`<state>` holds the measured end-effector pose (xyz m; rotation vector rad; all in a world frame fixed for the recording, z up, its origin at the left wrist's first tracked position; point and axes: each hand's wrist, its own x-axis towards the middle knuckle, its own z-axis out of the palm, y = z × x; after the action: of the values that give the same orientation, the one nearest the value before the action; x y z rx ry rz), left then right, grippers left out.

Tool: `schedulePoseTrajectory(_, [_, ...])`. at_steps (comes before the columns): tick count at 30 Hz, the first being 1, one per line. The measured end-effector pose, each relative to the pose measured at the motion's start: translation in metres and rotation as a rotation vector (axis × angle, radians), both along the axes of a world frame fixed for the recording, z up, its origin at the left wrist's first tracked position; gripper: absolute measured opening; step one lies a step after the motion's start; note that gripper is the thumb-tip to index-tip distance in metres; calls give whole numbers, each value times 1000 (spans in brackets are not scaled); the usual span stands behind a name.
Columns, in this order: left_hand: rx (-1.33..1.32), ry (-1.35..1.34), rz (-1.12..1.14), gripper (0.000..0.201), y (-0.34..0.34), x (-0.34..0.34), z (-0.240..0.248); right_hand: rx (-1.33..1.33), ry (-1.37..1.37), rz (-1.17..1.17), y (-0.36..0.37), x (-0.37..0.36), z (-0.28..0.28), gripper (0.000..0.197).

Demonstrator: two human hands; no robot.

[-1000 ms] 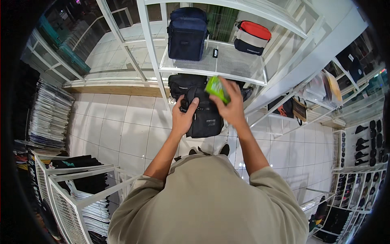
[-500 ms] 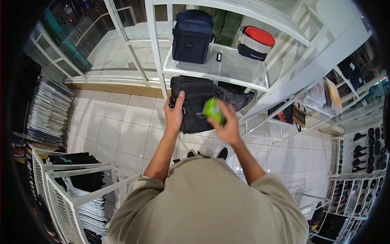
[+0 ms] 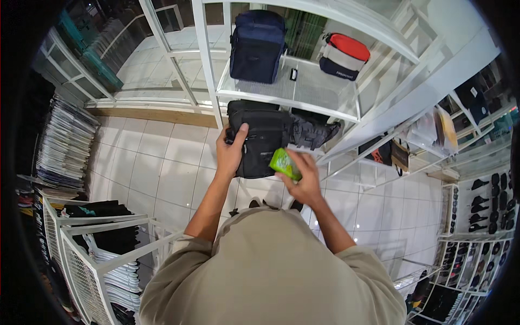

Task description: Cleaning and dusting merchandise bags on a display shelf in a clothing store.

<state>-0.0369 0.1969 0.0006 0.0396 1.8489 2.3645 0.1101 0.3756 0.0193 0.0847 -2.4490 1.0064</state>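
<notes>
A black bag with zips hangs upright in front of me, below the edge of the white shelf. My left hand is closed around its left side, thumb on the front panel and the other fingers hidden behind. In my right hand is a small bright green block-shaped thing; I cannot make out its exact kind. The fingers grip it from the right, and it lies at the bag's lower right edge. A dark grey camouflage-like bag sits just right of the black one, under the shelf.
The white mesh shelf above holds a navy backpack, a red, white and black pouch and a small black tag. Racks of hung clothes stand at left. Caps and small goods line the right wall.
My right hand has brought the green thing down toward me, from the bag's front to near its lower right edge. The left hand keeps its hold, and the bag is tilted slightly.
</notes>
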Motion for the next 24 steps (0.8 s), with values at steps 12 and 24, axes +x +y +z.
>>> schedulePoseTrajectory(12, [-92,103,-102,29,19,20,6,8,76,16,-11,-13,1,71])
schedulePoseTrajectory(24, [-194,138,-20,34,11,16,8,-62,88,37,-6,-20,10,68])
